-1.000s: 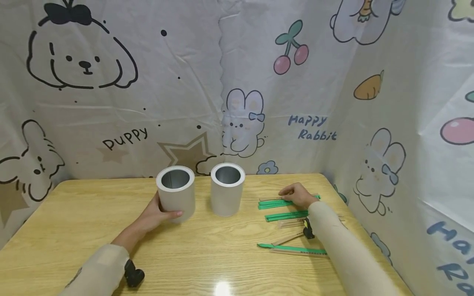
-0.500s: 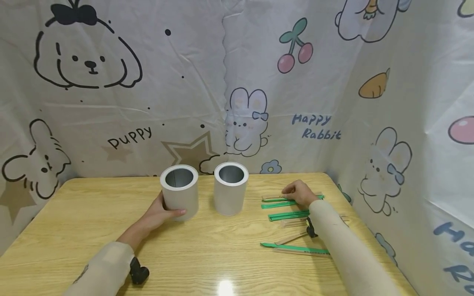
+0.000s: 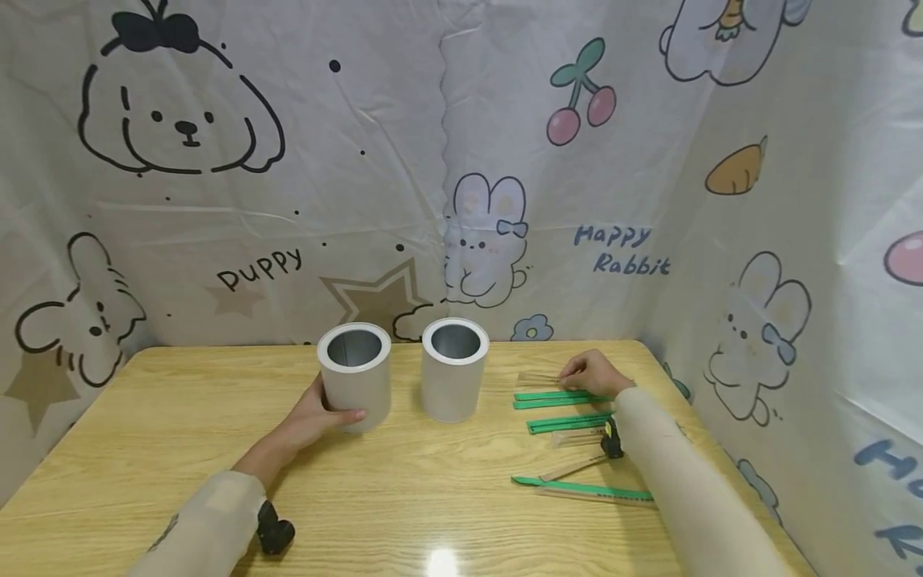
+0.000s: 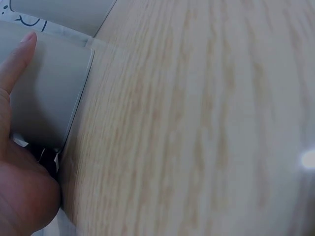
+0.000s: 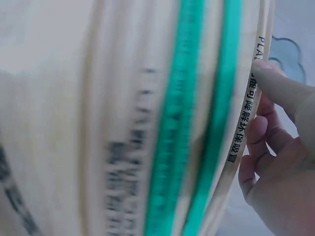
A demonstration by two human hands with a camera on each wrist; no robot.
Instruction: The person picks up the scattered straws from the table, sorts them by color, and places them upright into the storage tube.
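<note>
My left hand grips a white cylindrical container from its left side, the thumb lying across the front. Both stay low at the tabletop in the left wrist view, where the container fills the upper left. At the right, my right hand pinches a brown straw in a clear printed wrapper. The right wrist view shows thumb and fingertips on that wrapped straw. Just nearer lie two green straws, apart from the brown one.
A second white container stands right of the held one. More green straws, brown straws and a green straw with brown ones lie toward the right front. A printed cloth hangs behind the wooden table.
The pinched brown straw has moved back, away from the green straws beside it. My left hand and the container keep their place; the head view has shifted slightly.
</note>
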